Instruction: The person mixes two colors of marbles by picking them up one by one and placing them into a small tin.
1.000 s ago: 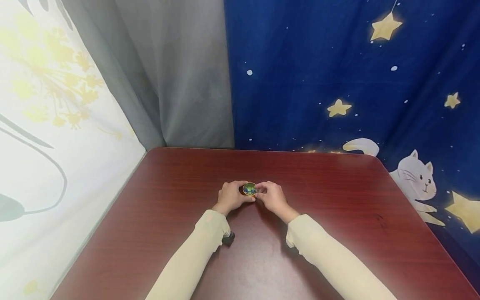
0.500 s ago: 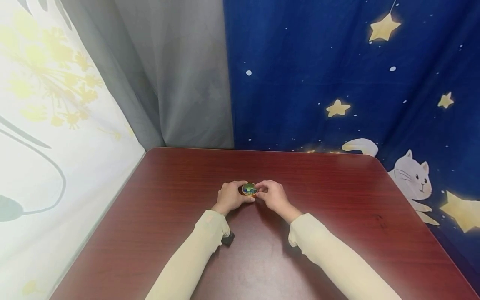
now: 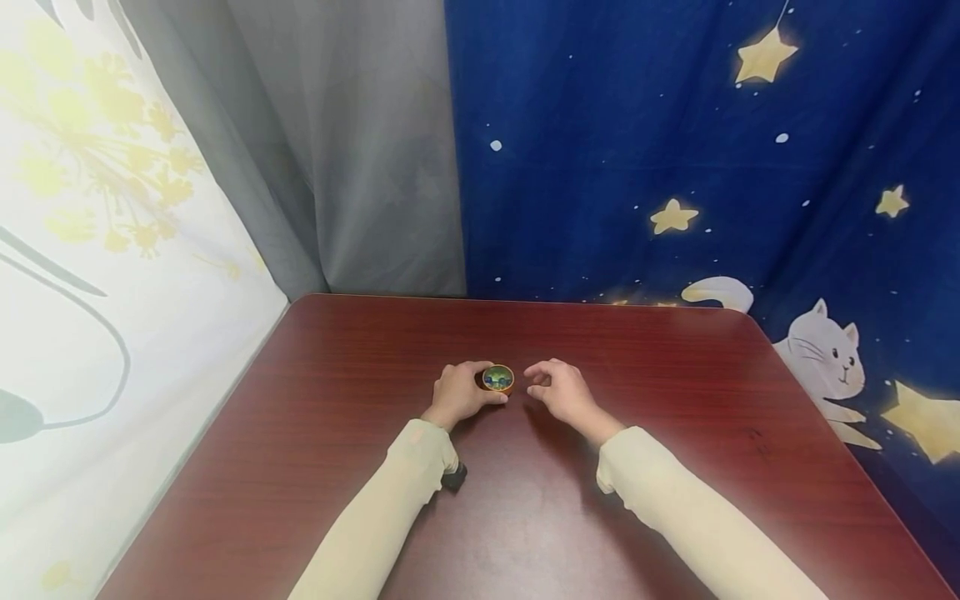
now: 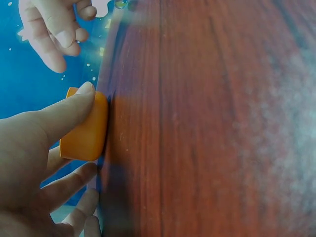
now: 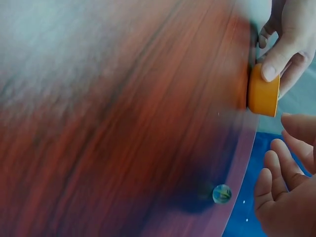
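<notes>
A small round orange cup (image 4: pixel 85 131) stands on the dark red wooden table, green and blue inside in the head view. My left hand (image 3: pixel 459 392) grips its side, the thumb on the near wall and the fingers round the far one. To the right of the cup my right hand (image 3: pixel 561 390) hovers with loosely bent fingers, a short gap from the rim and nothing visible between them. A clear glass marble (image 5: pixel 222 194) with a coloured swirl lies on the tabletop beside the right hand in the right wrist view; the right hand hides it in the head view.
The reddish wooden table (image 3: pixel 390 333) has rounded far corners. Behind it hang a grey curtain (image 3: pixel 382 150) and a blue curtain (image 3: pixel 570 167) with stars and a cat; a white patterned cloth (image 3: pixel 150 333) borders the left. A black device (image 3: pixel 454 477) shows at the left wrist.
My right hand has drawn away from the cup's rim toward the right, leaving a gap. My left hand keeps its hold on the cup.
</notes>
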Action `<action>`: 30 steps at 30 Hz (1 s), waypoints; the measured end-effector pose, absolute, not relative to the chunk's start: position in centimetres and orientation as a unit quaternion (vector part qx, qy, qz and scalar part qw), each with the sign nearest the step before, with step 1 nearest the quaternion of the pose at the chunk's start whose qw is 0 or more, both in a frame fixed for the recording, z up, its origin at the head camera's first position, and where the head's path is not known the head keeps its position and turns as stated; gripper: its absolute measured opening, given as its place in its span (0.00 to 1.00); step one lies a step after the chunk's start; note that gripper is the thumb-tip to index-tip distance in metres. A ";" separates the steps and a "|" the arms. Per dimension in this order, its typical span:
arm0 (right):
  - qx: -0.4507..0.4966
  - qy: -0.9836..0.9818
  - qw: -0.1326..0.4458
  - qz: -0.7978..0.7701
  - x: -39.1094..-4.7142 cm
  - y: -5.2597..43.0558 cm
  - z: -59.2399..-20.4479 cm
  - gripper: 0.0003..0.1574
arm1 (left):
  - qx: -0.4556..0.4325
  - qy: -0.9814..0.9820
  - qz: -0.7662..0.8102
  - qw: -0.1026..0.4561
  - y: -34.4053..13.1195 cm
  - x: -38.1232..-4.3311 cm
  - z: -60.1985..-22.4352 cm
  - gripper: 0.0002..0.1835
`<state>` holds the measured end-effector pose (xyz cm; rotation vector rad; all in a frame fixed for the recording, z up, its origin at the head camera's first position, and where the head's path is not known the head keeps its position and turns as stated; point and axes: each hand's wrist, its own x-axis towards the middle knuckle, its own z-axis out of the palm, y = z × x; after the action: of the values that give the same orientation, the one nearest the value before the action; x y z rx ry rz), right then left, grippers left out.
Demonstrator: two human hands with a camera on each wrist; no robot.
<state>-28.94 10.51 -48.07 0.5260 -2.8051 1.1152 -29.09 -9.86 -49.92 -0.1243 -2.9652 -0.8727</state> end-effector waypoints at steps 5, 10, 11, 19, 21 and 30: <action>0.198 -0.921 0.033 0.334 -28.9 11.5 -47.9 0.19 | -0.041 -0.959 -0.281 0.023 -9.9 -29.1 -50.0 0.37; 0.220 -0.921 0.029 0.321 -28.9 12.6 -48.0 0.22 | -0.041 -0.959 -0.281 0.023 -9.9 -29.1 -50.0 0.37; 0.223 -0.920 0.029 0.320 -28.9 12.7 -48.0 0.23 | -0.041 -0.958 -0.281 0.024 -9.9 -29.1 -50.0 0.37; 0.224 -0.925 0.008 0.306 -28.4 13.3 -48.4 0.27 | -0.040 -0.959 -0.281 0.023 -10.0 -29.0 -49.9 0.38; 0.226 -0.928 -0.004 0.297 -28.3 13.4 -48.4 0.29 | -0.040 -0.959 -0.279 0.023 -10.0 -29.1 -50.0 0.38; 0.264 -0.930 -0.037 0.252 -27.8 14.3 -48.8 0.36 | -0.042 -0.958 -0.282 0.023 -9.9 -29.0 -49.9 0.38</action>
<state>-27.83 14.31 -48.80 0.8505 -2.9935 0.8119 -29.03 -9.90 -49.86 -0.1295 -2.9671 -0.8725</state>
